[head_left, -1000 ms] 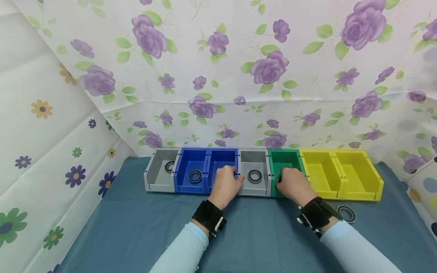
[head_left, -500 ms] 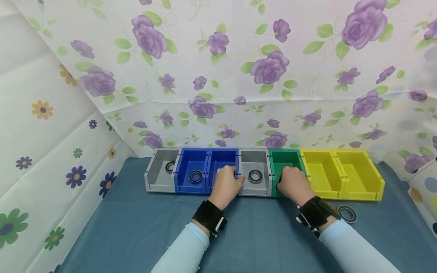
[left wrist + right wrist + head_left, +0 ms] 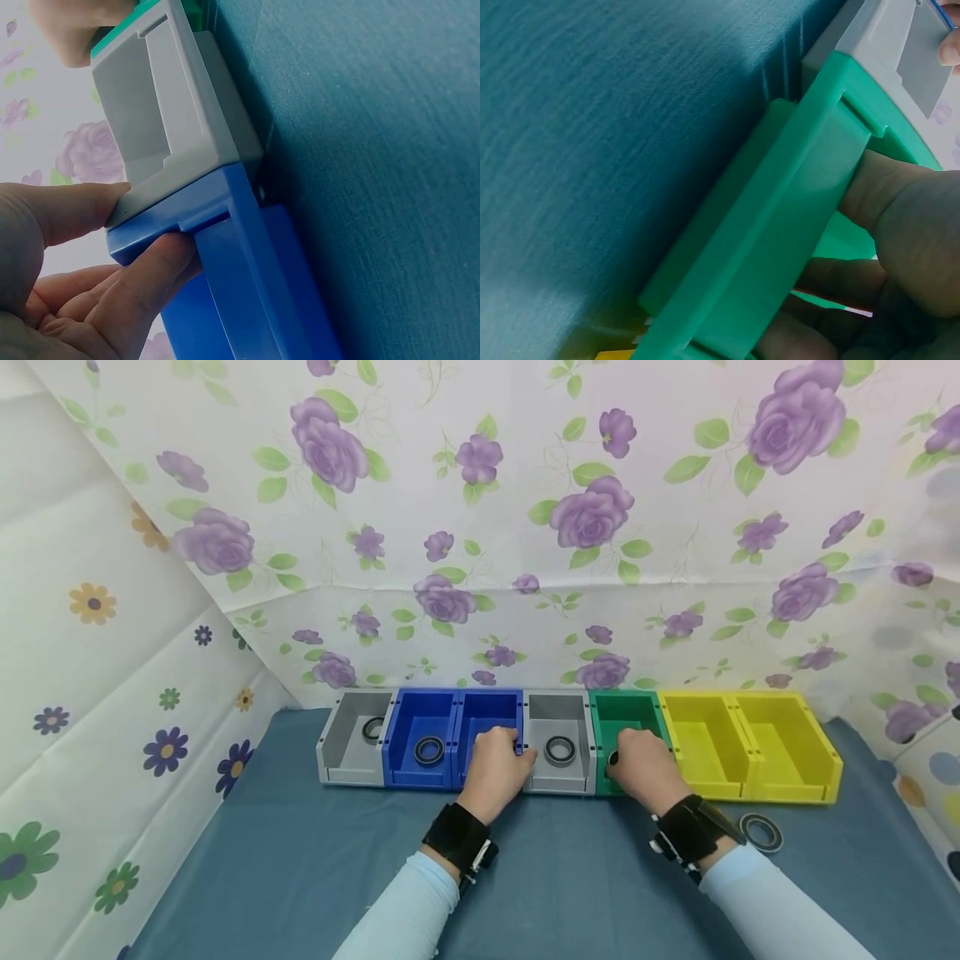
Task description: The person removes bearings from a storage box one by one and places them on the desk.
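Observation:
My left hand (image 3: pixel 497 768) pinches the adjoining side walls of the second blue bin (image 3: pixel 491 706) and the middle grey bin (image 3: pixel 558 706). In the left wrist view its thumb lies on the grey side and its fingers inside the blue bin (image 3: pixel 217 247). My right hand (image 3: pixel 647 764) reaches into the green bin (image 3: pixel 626 706), fingers curled at a bearing (image 3: pixel 612 758) that shows only as a dark edge by the fingertips. The right wrist view shows thumb and fingers down behind the front wall of the green bin (image 3: pixel 772 232); the bearing is hidden there.
Bearings lie in the left grey bin (image 3: pixel 348 772), the first blue bin (image 3: pixel 420 706) and the middle grey bin. Two yellow bins (image 3: pixel 750 789) end the row at right. Another bearing (image 3: pixel 761 832) lies on the blue cloth (image 3: pixel 570 885) near my right wrist.
Both hands stay in place at the bins. The view has shifted very slightly; no bin or loose bearing has visibly moved.

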Demonstrator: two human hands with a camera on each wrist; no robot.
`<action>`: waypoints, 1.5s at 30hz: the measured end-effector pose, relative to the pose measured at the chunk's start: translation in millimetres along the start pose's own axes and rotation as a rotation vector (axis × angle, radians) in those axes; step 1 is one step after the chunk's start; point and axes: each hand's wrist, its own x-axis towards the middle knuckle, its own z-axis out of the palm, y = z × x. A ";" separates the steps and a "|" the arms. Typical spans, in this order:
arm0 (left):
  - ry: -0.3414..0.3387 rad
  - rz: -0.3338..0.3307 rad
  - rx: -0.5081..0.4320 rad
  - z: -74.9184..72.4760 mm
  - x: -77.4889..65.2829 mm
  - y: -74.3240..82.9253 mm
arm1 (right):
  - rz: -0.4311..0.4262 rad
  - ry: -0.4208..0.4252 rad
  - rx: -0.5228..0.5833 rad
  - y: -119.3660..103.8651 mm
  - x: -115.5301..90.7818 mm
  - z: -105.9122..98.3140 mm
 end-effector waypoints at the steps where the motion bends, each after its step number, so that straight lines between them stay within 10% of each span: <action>1: -0.001 -0.001 0.001 0.2 -0.3 -0.1 | -0.001 -0.002 0.000 0.5 -0.1 0.7; 18: -0.001 -0.004 -0.003 -0.1 -1.2 1.7 | -0.061 0.034 -0.056 9.9 3.4 8.8; 45: 0.016 0.014 -0.004 1.1 0.9 -1.8 | -0.255 0.378 0.046 20.0 -11.6 -14.0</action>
